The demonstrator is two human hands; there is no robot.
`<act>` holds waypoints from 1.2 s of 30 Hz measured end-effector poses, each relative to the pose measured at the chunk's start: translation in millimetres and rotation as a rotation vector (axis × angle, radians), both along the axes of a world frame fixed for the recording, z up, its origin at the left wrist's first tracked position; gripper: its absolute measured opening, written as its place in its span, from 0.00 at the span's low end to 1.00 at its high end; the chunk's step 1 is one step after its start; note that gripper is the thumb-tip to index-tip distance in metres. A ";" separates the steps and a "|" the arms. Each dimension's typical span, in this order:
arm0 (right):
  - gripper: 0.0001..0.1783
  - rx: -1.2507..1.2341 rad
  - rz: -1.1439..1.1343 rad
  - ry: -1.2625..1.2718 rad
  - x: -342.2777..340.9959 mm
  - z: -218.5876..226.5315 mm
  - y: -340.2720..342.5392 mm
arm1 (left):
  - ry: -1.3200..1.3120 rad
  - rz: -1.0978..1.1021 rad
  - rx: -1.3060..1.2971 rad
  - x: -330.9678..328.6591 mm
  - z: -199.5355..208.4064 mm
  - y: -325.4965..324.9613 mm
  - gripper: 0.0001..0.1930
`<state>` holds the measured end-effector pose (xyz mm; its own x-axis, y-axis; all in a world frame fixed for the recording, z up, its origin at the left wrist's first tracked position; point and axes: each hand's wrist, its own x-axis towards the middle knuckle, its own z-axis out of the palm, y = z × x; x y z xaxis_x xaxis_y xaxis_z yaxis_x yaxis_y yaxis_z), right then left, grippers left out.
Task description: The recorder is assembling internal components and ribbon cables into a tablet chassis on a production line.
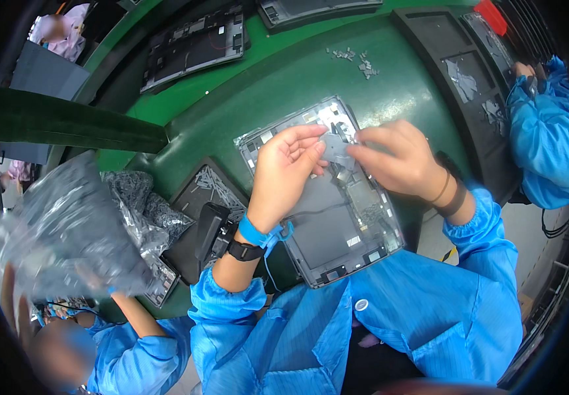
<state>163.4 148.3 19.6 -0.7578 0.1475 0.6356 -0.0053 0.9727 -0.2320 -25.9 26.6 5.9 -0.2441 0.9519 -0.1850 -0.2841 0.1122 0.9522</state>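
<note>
An opened tablet-like device [321, 245] lies tilted on the green table in front of me, its dark inner panels, cables and small boards showing. Over its far part, a small thin grey sheet piece [334, 151] is held up between my two hands. My left hand [280, 169] pinches its left edge between thumb and fingers. At the opposite edge, the thumb and index finger of my right hand [399, 158] close on the piece. The fingers cover part of the device's upper section.
A black tray [192, 227] with thin grey strips is at left, beside a co-worker's large clear bag [74, 230]. Small grey bits [363, 66] lie farther off. A compartmented black tray [445, 49] stands right, near another person's blue sleeve [544, 141]. Another opened device [196, 49] lies at the back.
</note>
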 end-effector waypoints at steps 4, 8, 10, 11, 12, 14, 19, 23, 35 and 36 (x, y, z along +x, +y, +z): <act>0.20 0.234 0.098 -0.006 0.0 0.5 5.2 | 0.109 -0.007 0.020 -0.1 -1.0 9.8 0.13; 0.16 0.302 -0.044 0.006 -9.7 -0.6 11.0 | 1.105 0.209 0.243 -11.5 5.9 29.2 0.11; 0.12 0.307 -0.137 -0.011 -20.2 -3.6 8.4 | 1.298 0.238 0.297 -15.3 5.5 35.8 0.11; 0.12 0.307 -0.135 -0.008 -23.8 -5.2 8.3 | 1.280 0.234 0.300 -14.9 2.2 39.5 0.11; 0.11 0.313 -0.162 -0.044 -25.8 -7.7 8.6 | 1.260 0.227 0.305 -13.8 -1.8 42.6 0.11; 0.11 0.319 -0.188 -0.079 -28.6 -8.9 7.1 | 1.183 0.180 0.261 -14.1 -10.3 44.8 0.10; 0.11 0.351 -0.259 -0.167 -30.9 -9.2 -1.2 | 1.051 0.120 0.159 -16.8 -16.0 50.2 0.09; 0.12 0.296 -0.147 -0.204 -27.0 -16.2 11.9 | 1.026 0.111 0.172 -18.5 -19.4 51.0 0.09; 0.11 0.276 -0.009 -0.288 -26.1 -11.0 29.4 | 1.085 0.067 0.239 -16.7 -22.2 52.1 0.12; 0.10 0.280 -0.009 -0.278 -25.7 -13.0 30.7 | 1.100 0.066 0.225 -15.2 -21.1 52.8 0.12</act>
